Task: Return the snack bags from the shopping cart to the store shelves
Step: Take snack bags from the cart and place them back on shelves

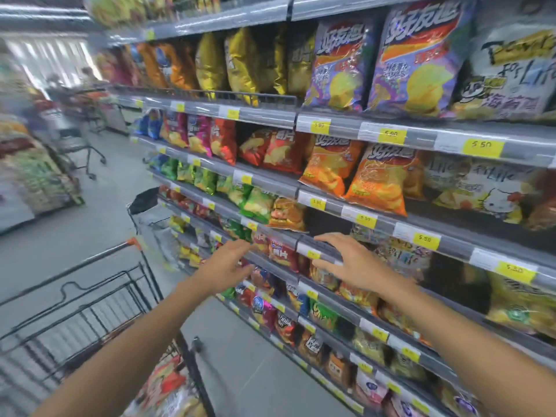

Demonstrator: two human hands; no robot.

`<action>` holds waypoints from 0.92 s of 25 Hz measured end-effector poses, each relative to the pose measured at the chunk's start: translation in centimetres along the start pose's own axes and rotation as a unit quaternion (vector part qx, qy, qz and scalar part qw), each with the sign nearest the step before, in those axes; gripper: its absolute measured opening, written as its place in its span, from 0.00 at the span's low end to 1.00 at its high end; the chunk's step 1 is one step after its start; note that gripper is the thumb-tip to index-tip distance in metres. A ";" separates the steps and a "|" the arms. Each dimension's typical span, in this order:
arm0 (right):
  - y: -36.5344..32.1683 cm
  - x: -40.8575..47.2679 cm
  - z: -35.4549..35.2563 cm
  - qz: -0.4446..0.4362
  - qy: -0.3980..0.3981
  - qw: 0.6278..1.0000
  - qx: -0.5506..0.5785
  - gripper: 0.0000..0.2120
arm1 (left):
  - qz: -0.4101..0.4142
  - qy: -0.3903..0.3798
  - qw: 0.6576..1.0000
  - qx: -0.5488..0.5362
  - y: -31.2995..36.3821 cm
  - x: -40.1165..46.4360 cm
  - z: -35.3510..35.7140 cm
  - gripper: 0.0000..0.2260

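Both my hands reach toward the store shelves (331, 206) and hold nothing. My left hand (228, 266) hovers with fingers spread in front of red snack bags (281, 252) on a lower shelf. My right hand (352, 263) is spread too, its fingers over the shelf's price rail (313, 251). An orange bag (287, 215) lies at the edge of a dark gap on the shelf just above my hands. The black wire shopping cart (90, 296) stands at lower left, with snack bags (168, 386) visible inside it near the bottom.
Shelves packed with chip bags fill the right side, with yellow price tags (481, 147) along the rails. Another cart (75, 139) and blurred people stand far down the aisle at left. A display of goods (33, 173) lines the left edge.
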State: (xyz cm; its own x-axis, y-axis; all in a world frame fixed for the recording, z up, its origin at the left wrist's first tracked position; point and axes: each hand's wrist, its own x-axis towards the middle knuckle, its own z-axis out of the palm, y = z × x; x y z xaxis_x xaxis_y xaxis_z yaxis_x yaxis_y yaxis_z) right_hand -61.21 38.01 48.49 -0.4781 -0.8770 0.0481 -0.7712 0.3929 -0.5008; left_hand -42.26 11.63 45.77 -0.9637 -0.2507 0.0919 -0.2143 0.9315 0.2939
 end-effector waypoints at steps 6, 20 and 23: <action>-3.7 -2.6 6.2 -0.070 -0.088 0.993 -0.022 0.31 | -0.121 -0.054 0.990 0.053 0.1 -14.9 1.2 0.26; -14.6 -4.0 19.4 -0.133 -0.203 0.970 0.019 0.39 | -0.359 -0.139 0.921 0.059 -3.8 -35.2 -0.1 0.32; -17.7 -3.0 22.9 -0.121 -0.226 0.967 0.002 0.41 | -0.356 -0.142 0.923 0.026 -7.6 -37.9 0.9 0.42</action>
State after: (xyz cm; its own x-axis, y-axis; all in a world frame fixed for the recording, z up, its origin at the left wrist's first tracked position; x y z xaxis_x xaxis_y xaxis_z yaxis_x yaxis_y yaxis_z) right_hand -36.54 27.34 37.46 -0.0508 -0.9745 -0.2187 -0.8356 0.1614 -0.5252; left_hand -4.22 14.27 39.21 -0.5763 -0.7322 -0.3629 -0.8102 0.5700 0.1365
